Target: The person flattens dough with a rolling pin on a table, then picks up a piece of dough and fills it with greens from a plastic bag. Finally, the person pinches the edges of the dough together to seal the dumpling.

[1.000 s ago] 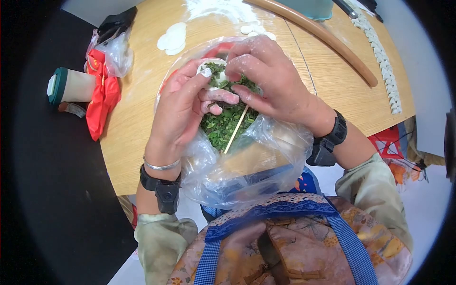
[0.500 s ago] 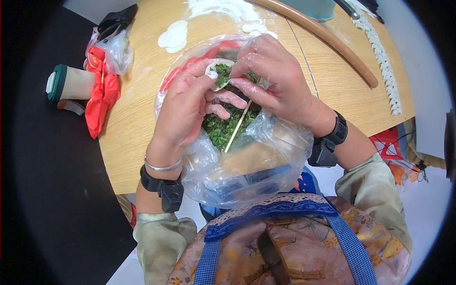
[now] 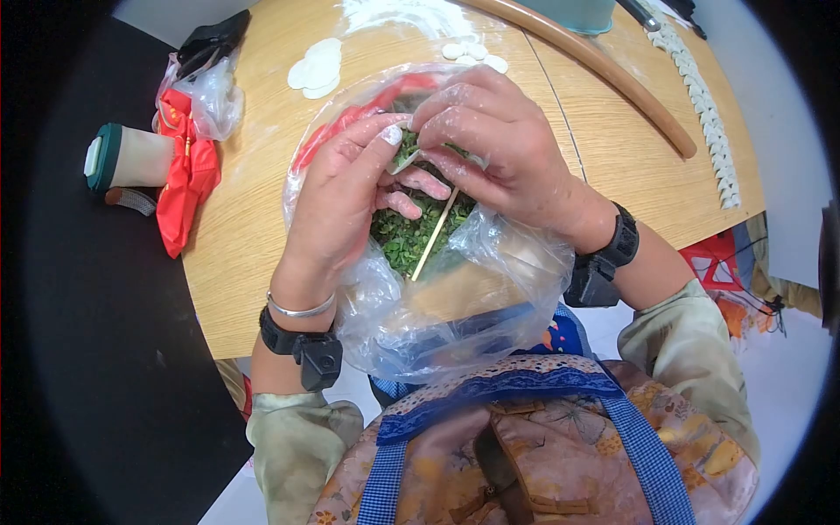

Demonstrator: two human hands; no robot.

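A small round dumpling wrapper (image 3: 405, 163) with chopped green filling is pinched between my two hands, its edge partly folded up. My left hand (image 3: 337, 179) holds it from the left with thumb and forefinger, the lower fingers loosely bent. From the right, my right hand (image 3: 499, 144) grips its edge with floury fingertips, which hide much of it. Right below is chopped green filling (image 3: 404, 238) in a container lined with a clear plastic bag (image 3: 455, 319). A thin light stick (image 3: 435, 234) leans in the filling.
Flat wrappers (image 3: 317, 68) and smaller dough discs (image 3: 473, 52) lie behind the bag near scattered flour (image 3: 402, 16). A curved wooden strip (image 3: 604, 74) and a row of pale pleated pieces (image 3: 700, 114) are at right. A cup (image 3: 131, 157) and red bag (image 3: 188, 175) sit left.
The wrapper has been tilted and folded upward, so less of its filling shows. My right fingers have shifted slightly left, closer to my left thumb.
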